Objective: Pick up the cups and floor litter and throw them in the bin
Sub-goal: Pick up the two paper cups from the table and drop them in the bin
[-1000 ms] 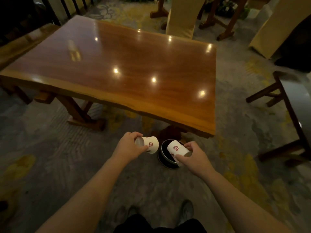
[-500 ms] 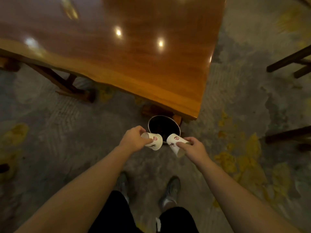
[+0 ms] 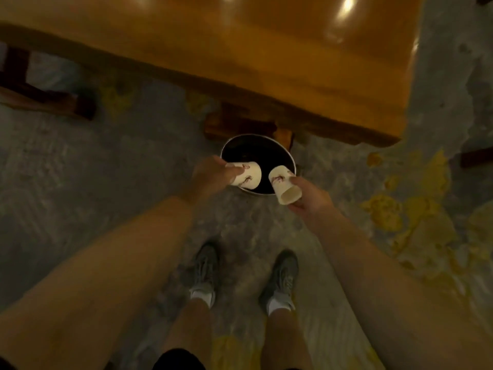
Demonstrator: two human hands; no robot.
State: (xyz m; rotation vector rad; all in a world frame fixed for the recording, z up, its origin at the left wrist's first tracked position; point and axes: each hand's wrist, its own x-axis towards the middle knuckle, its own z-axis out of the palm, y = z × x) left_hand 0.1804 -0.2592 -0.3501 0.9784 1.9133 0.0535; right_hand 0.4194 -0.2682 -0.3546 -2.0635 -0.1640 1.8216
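The left hand (image 3: 210, 177) is gripping a white paper cup (image 3: 246, 177) around its mouth end, fingers wrapping and hiding the rim, base pointing right over the bin (image 3: 240, 141). The right hand (image 3: 310, 201) is pinching a second cup (image 3: 284, 186) tilted with its open mouth facing the camera; its red print is too blurred to read. Both cups are hovering above the bin's dark opening, whose contents are lost in shadow. The wooden table (image 3: 293, 57) is hanging over the bin's far side, its top cut off by the frame. Grey shoes (image 3: 205, 268) are standing on the patterned carpet (image 3: 80, 182).
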